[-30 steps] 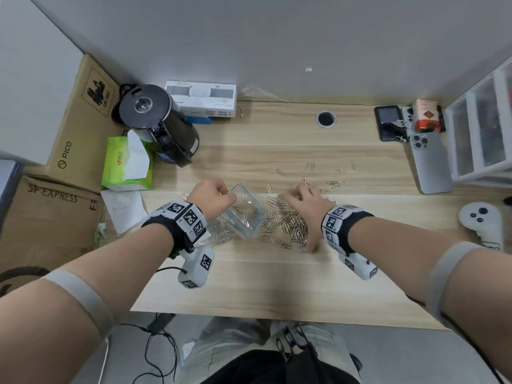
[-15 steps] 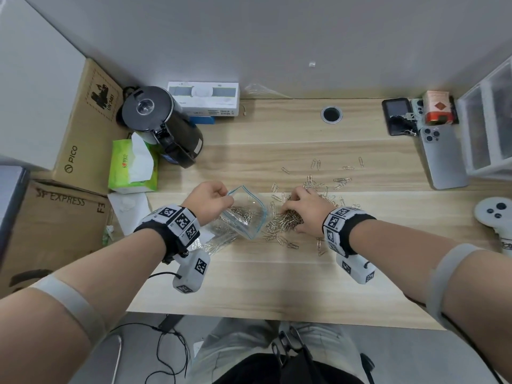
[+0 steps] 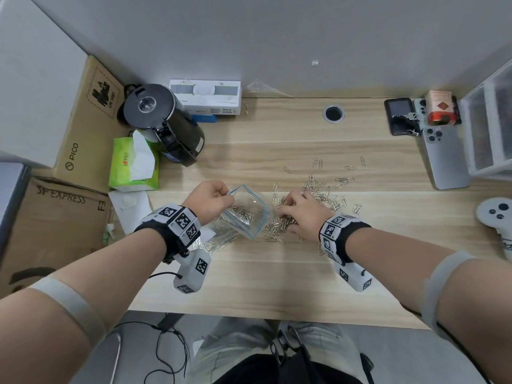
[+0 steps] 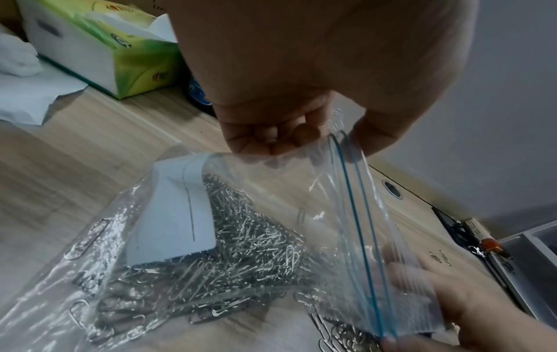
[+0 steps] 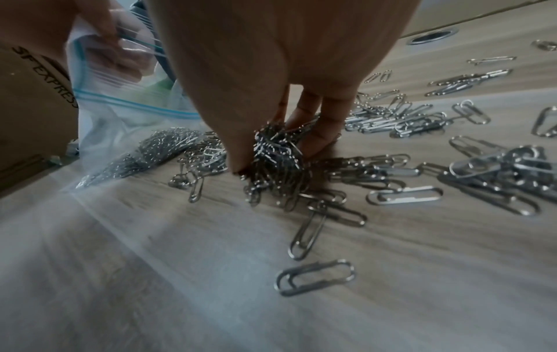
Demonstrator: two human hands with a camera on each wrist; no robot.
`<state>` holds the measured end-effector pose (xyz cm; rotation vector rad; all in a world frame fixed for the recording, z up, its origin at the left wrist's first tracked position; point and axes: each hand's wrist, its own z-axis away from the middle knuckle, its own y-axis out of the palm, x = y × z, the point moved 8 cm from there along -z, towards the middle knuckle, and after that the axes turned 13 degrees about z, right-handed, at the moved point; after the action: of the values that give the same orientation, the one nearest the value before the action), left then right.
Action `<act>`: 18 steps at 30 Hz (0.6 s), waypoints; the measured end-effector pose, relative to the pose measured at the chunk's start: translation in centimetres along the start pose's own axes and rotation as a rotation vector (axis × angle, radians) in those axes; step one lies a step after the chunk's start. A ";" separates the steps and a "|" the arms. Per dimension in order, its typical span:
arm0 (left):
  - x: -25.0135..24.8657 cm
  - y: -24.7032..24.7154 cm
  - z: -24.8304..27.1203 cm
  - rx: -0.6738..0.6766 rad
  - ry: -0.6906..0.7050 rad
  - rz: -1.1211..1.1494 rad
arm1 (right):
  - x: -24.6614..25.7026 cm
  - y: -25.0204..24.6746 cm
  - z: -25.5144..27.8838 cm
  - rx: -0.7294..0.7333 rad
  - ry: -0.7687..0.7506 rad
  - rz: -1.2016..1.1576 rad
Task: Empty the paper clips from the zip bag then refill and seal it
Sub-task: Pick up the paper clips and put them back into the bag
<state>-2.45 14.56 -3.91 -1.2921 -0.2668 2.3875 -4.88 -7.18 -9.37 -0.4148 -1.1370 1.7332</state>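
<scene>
At the far left of the desk (image 3: 249, 286), cardboard boxes (image 3: 83, 128) lean by a black kettle (image 3: 163, 120) and a green tissue box (image 3: 133, 164). Just right of these, the left hand (image 3: 207, 199) pinches one lip of the zip bag (image 3: 246, 212), thumb and curled fingers closed on the plastic near its blue seal line, holding the mouth lifted and open toward the right. The zip bag is clear and soft, crinkled, with thin blue zip strips along the mouth; its lower part sags onto the desk, already holding a dense heap of silver clips and a white card. Touching the mouth, on the desk, lies the loose pile of paper clips (image 3: 279, 224), small bright wire loops tangled together, thinning into scattered singles farther right and toward the back. The right hand (image 3: 302, 214) sits on this pile, fingers curled down and gripping a bristling clump of clips. At the far right lie a phone (image 3: 443, 159), a game controller (image 3: 496, 217) and clear drawers (image 3: 490, 131). The refill looks roughly half done. From here, the limp mouth could fold closed if the single pinch slackens, so a handful would spill outside; interlocked clips may drag stragglers off the clump; and a clip caught in the zip strip would likely stop it sealing.
</scene>
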 end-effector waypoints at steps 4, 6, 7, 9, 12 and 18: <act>0.0 0.0 0.0 -0.007 0.003 -0.021 | -0.1 0.3 0.0 -0.046 0.004 -0.104; 0.1 0.0 0.0 -0.005 0.003 -0.019 | -0.3 0.2 0.0 -0.063 0.017 -0.151; 0.1 0.0 0.0 -0.005 0.002 -0.019 | -0.4 0.3 0.0 -0.071 0.022 -0.171; 0.1 0.0 0.0 -0.003 -0.001 -0.021 | -0.5 0.1 -0.1 -0.101 0.044 -0.206; 0.0 0.2 0.1 0.010 -0.003 -0.019 | -1.2 -0.3 -0.3 -0.165 0.104 -0.240; -0.1 0.3 0.1 0.011 -0.020 -0.022 | -2.4 -1.2 -0.1 -0.173 0.170 -0.299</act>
<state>-2.52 14.25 -3.90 -1.2545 -0.2719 2.3816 -3.07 -9.07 -8.89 -0.4625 -1.1640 1.3214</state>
